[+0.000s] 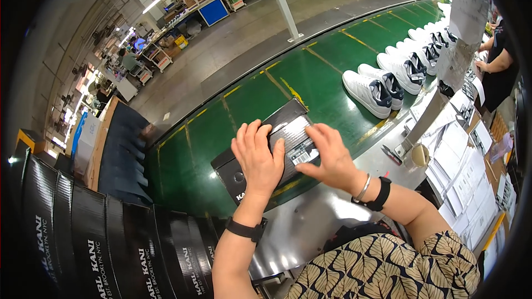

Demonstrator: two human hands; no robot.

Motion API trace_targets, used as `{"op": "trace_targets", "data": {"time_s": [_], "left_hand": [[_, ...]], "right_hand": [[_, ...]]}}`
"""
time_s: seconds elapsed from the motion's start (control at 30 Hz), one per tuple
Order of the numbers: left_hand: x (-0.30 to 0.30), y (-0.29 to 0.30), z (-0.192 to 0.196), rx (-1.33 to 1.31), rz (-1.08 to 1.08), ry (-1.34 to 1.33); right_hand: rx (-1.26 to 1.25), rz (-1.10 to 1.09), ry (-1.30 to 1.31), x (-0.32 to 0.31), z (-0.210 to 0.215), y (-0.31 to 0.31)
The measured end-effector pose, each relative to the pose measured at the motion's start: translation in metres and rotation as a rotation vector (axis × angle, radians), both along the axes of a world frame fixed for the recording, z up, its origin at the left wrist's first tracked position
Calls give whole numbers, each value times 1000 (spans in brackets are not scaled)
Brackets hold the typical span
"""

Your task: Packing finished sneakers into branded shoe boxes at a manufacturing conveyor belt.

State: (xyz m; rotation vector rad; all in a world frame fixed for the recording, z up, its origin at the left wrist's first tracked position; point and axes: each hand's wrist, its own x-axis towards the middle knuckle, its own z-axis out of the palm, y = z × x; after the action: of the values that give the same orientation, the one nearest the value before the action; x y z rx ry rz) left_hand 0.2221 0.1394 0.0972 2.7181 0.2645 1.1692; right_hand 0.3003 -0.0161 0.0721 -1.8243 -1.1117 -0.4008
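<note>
Closed black shoebox (288, 133) lies flat on green conveyor (244, 99).

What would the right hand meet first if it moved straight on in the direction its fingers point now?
The right hand lies on the black shoe box, fingers pointing left, so it would probably meet the left hand first, resting on the same box.

A green conveyor belt (249, 99) with yellow markings runs from lower left to upper right of the frame. A black shoe box (260, 158) lies directly on it at centre. Further up the belt, right of centre, white sneakers (368, 93) with dark tongues stand in a row. A steel counter (310, 216) borders the belt's near edge, at lower centre.
</note>
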Motion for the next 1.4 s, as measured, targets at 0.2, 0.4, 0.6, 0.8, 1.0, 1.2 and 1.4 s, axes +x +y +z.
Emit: {"op": "trace_targets", "data": {"time_s": [0.2,0.4,0.6,0.8,1.0,1.2,1.4], "left_hand": [[-7,-14,8,25,51,254],[-20,-16,8,57,31,320],[-25,-17,2,38,76,205],[-28,-7,7,65,129,83],[-33,22,22,137,184,-18],[-16,47,12,325,272,-264],[19,19,-81,142,70,102]], "right_hand": [[146,124,531,26,-16,-16],[63,-12,5,10,-1,1],[248,211,627,31,-20,-6],[72,140,852,48,-67,-32],[-19,-81,914,74,-100,-78],[-215,-263,728,119,-119,-106],[-545,-266,396,177,-141,-93]]}}
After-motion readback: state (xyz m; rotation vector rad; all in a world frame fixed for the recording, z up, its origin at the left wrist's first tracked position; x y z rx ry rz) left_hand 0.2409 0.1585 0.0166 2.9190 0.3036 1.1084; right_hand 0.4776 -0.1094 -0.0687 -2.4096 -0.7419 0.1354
